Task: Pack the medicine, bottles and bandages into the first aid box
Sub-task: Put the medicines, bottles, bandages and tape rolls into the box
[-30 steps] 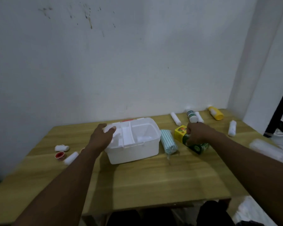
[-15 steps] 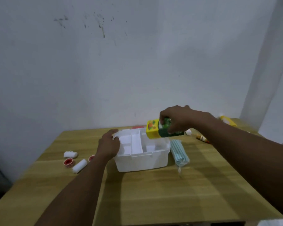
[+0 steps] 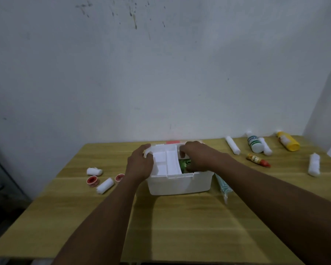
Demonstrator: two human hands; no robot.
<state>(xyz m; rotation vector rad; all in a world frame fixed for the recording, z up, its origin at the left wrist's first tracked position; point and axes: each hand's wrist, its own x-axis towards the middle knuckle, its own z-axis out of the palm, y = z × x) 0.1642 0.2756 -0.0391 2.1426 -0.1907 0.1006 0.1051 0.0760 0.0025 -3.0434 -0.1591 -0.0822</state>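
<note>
**Both hands at the open box on a wooden counter**

We see a light wooden counter [image 3: 180, 226] with a yellowish grain, pushed against a pale, scuffed wall [image 3: 161, 73] that has dark specks near the top. The white plastic first aid box [image 3: 180, 183] stands open near the counter's middle, a white divided tray [image 3: 168, 165] in its left half.

Our left hand [image 3: 139, 165] grips the box's left rim, fingers curled over the edge. Our right hand [image 3: 196, 157] reaches down into the right compartment, fingers curled around the green medicine carton [image 3: 183, 165], which sits inside the box, mostly hidden.

A teal-striped packet [image 3: 224, 186] lies just beside the box's right wall. Left of the box lie two white bandage rolls [image 3: 104, 185] and two red-rimmed tape spools [image 3: 92, 180]. Farther right, well apart from the box, we see a long white gauze roll [image 3: 232, 145], a white bottle with green label [image 3: 254, 143], a yellow bottle [image 3: 288, 141], a small red-capped dropper bottle [image 3: 257, 160] and another white bandage roll [image 3: 313, 164].
</note>
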